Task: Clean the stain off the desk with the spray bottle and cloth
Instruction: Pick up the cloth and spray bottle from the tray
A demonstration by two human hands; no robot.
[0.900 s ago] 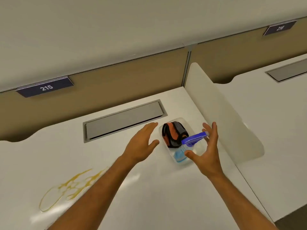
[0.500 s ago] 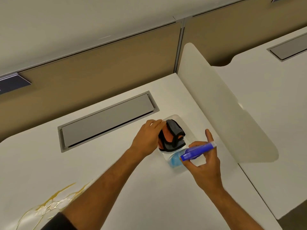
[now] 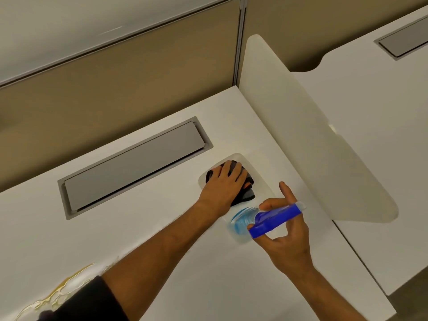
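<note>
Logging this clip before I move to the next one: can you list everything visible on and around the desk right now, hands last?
desk: one, white, fills the foreground.
stain: one, yellowish, lower left on the desk, partly behind the sleeve.
cable hatch: one, grey, set in the desk.
tray: one, clear, right side of the desk.
cloth: one, dark with orange, in the tray.
spray bottle: one, blue head, clear body, over the tray's near end.
divider: one, white, along the right edge.
neighbouring desk: one, white, beyond the divider.
left hand: on the cloth.
right hand: fingers around the bottle.
</note>
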